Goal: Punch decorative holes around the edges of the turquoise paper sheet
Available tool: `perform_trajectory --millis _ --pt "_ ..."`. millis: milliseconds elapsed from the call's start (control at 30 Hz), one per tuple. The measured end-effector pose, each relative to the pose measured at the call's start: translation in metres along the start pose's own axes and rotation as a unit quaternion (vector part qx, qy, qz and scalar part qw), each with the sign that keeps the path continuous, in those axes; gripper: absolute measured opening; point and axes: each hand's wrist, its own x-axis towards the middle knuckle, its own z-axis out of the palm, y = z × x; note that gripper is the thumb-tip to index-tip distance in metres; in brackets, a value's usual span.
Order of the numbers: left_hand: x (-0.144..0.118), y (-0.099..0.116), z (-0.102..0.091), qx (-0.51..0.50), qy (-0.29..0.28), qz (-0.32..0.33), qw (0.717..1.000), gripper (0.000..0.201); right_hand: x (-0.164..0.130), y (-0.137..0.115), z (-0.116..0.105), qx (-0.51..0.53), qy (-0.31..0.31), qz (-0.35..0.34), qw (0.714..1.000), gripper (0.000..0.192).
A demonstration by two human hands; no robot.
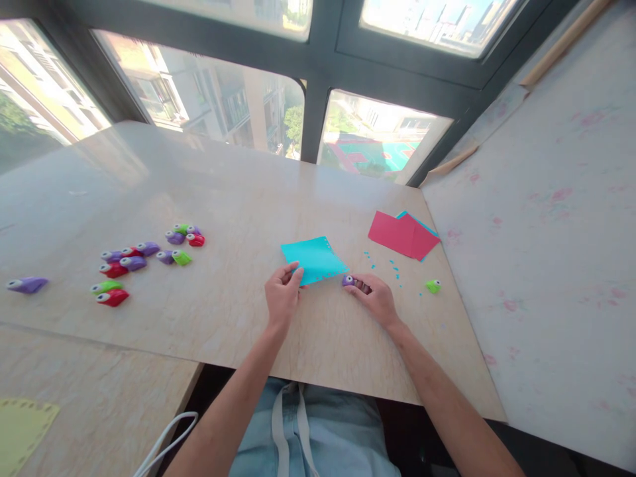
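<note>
Your left hand (283,296) pinches the blue paper (313,257) at its eight o'clock side, over the worktop (248,199); your right hand (376,296) grips the purple punch (348,281) by its four o'clock corner. Hold the paper flat, seat its edge squarely, then squeeze firmly.

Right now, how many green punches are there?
4: one green punch near the wall; three at left: rearmost, middle, front. The blue paper might hide more.

Both forearms (248,377) reach forward, the left grip (284,293) pinched, the right grip (374,295) curled inward.
</note>
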Motion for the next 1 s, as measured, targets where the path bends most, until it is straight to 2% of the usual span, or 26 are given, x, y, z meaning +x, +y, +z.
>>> perform_trajectory --millis 100,167,200,267,367,467,633,833,1000 --pt "0.007 0.009 0.003 -0.112 0.058 -0.035 0.991 0.073 0.000 0.000 0.001 -0.004 0.005 -0.003 1.000 0.036" --pt "0.008 0.014 0.005 -0.153 0.090 -0.060 0.982 0.094 0.000 0.000 0.001 -0.003 0.008 -0.004 1.000 0.036" --pt "0.007 0.016 0.007 -0.163 0.100 -0.074 0.979 0.098 0.000 0.000 0.001 -0.002 0.008 -0.005 1.000 0.036" --pt "0.002 0.019 0.011 -0.170 0.096 -0.101 0.976 0.092 0.000 0.000 0.001 -0.002 0.008 -0.007 1.000 0.036" --pt "-0.007 0.017 0.019 -0.161 0.054 -0.130 0.977 0.063 0.000 0.000 0.001 -0.004 0.007 -0.012 1.000 0.035" --pt "-0.013 0.010 0.024 -0.112 0.011 -0.115 0.987 0.038 0.000 0.001 0.001 -0.007 0.007 -0.020 1.000 0.035" --pt "-0.016 0.003 0.023 -0.015 -0.039 -0.051 0.998 0.036 0.000 0.003 0.002 -0.011 0.010 -0.031 0.999 0.036" --pt "-0.019 0.006 0.022 -0.036 -0.062 -0.086 0.994 0.037 0.000 0.002 0.001 -0.007 0.007 -0.029 1.000 0.035" --pt "-0.031 0.003 0.036 -0.039 -0.046 -0.089 0.994 0.038 0.000 0.000 0.001 -0.008 0.006 -0.020 1.000 0.036"
